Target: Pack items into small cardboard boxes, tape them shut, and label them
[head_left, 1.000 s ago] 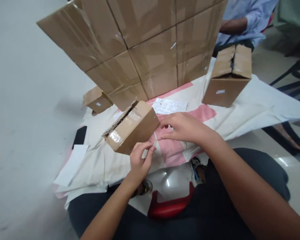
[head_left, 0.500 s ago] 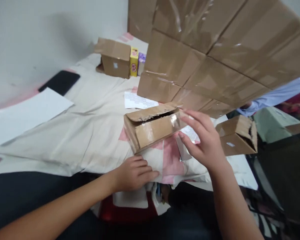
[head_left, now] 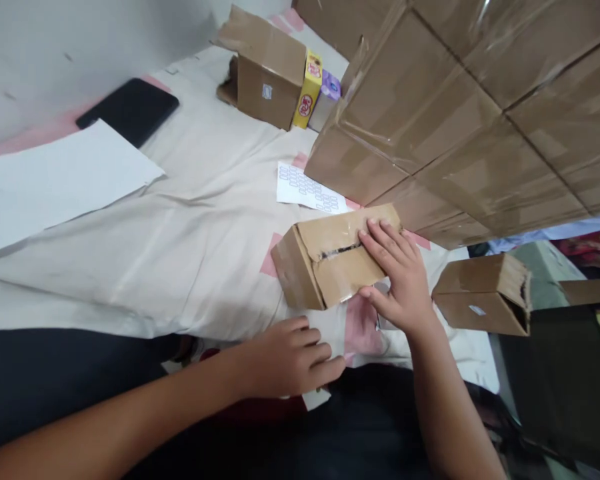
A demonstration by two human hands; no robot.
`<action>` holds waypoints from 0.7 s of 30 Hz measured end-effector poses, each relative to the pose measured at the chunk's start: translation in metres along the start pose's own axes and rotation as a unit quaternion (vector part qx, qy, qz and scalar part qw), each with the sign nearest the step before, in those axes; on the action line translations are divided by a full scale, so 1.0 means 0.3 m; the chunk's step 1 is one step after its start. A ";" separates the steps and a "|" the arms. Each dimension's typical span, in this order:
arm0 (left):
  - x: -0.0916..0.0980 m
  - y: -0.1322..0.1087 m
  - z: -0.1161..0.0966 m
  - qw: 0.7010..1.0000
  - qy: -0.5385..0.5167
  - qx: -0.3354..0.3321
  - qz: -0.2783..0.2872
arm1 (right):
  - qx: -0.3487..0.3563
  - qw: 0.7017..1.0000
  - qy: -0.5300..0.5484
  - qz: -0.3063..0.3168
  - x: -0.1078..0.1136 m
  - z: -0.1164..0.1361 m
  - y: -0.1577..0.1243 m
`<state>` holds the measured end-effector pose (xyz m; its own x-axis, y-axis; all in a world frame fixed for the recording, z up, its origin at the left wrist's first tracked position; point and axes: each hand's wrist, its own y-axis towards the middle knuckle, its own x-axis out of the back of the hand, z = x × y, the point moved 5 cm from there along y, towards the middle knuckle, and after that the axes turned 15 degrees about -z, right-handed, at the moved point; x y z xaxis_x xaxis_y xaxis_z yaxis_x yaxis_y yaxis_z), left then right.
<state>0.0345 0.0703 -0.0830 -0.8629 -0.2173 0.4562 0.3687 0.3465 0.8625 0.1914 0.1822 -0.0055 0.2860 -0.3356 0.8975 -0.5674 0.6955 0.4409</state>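
Observation:
A small brown cardboard box lies on the cloth-covered surface. Its two top flaps nearly meet, and a dark ragged gap shows between them. My right hand rests on the box's right part, fingers stretched flat over the flaps and thumb at the near edge. Just in front of the box, at the cloth's near edge, is my left hand. Its fingers are loosely bent and apart, with nothing seen in them; its thumb is hidden.
Wrapped stacked cartons rise at the right. Behind are an open cardboard box, a yellow box and a purple box. A printed sheet, white paper, a black tablet-like slab and another cardboard box lie around.
The box's raised flap has come down, narrowing the gap. My right hand has moved from the box's right end onto its top. The camera view has shifted.

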 end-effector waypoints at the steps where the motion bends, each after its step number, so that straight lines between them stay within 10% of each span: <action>1: -0.002 -0.003 0.003 1.000 -0.004 0.002 0.001 | -0.003 1.000 -0.004 -0.001 -0.001 0.004 -0.005; 17: -0.062 -0.115 -0.061 0.995 -0.021 -0.008 0.096 | -0.070 0.984 -0.158 -0.046 -0.082 -0.031 -0.116; 21: -0.054 -0.110 -0.049 0.996 -0.023 -0.006 0.089 | -0.062 0.992 -0.075 0.078 -0.078 -0.090 -0.133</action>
<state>0.0413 0.0491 -0.1156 -0.7981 -0.1113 0.5922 0.5216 0.3646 0.7714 0.2282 0.1796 -0.0443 0.0782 -0.3021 0.9501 -0.4942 0.8159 0.3001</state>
